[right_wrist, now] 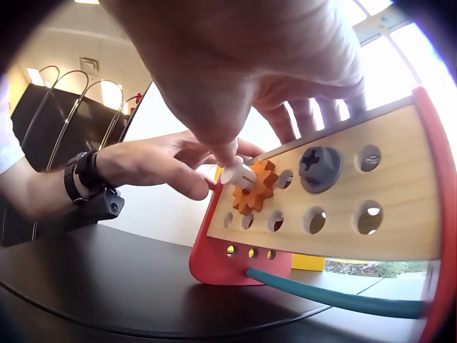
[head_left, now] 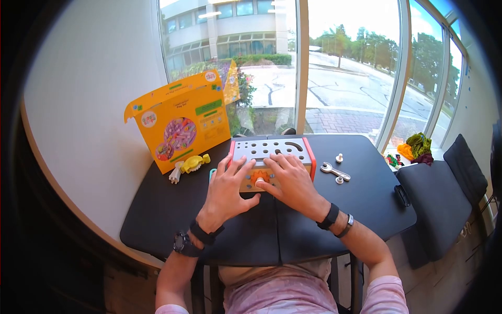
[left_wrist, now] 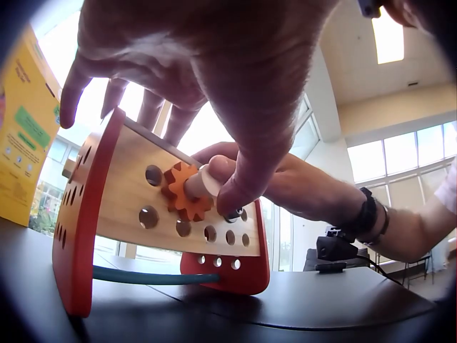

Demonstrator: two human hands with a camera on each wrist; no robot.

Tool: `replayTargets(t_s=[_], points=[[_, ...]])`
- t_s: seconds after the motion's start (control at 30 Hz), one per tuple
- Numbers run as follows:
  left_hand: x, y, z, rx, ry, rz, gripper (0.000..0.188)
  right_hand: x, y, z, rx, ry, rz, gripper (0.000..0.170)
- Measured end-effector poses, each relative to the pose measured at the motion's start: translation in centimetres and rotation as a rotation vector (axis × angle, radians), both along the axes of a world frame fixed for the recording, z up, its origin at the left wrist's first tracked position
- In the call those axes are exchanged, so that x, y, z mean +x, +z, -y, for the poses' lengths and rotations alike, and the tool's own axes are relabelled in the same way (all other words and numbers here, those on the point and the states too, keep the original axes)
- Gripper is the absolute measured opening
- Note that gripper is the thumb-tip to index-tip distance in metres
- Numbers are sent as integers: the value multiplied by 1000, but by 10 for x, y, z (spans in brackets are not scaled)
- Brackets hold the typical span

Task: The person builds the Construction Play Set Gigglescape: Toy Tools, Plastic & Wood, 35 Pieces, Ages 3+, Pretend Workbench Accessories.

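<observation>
Left hand [head_left: 226,195] partly hides the perforated box [head_left: 260,148].

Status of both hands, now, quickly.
Left hand: open, fingers spread over the toy bench.
Right hand: open, fingers over the bench, thumb against the white peg.

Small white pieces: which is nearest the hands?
The peg sticking from the orange gear, by the right hand; the others lie farther off, on the table.
</observation>
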State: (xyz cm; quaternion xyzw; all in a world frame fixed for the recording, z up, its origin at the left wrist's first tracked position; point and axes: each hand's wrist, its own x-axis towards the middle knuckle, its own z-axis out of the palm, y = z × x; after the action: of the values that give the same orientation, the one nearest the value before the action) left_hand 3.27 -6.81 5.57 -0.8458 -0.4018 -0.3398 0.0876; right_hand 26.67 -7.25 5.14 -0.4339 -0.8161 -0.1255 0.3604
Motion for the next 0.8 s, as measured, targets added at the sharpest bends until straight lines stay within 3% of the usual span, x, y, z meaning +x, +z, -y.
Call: replayTargets(t_s=[0.13, 0.23, 0.33, 0.4, 0.63, 0.8], points=[[-2, 1, 2, -3, 0, -29, 89, 14, 5, 4, -126, 93, -11, 67], [-2, 2, 5, -17, 18, -42, 90, 22, -4, 10, 57, 119, 121, 51], [-3, 0, 4, -22, 17, -46, 89, 35, 1, 21, -62, 196, 65, 31], [-3, 0, 4, -26, 10, -41, 89, 42, 0, 20, -90, 206, 27, 33], [-2, 4, 8, -28, 31, -62, 91, 76, 11, 34, -113, 210, -54, 32], [-5, 3, 7, -39, 3, -53, 91, 124, 27, 35, -46, 30, -180, 19]])
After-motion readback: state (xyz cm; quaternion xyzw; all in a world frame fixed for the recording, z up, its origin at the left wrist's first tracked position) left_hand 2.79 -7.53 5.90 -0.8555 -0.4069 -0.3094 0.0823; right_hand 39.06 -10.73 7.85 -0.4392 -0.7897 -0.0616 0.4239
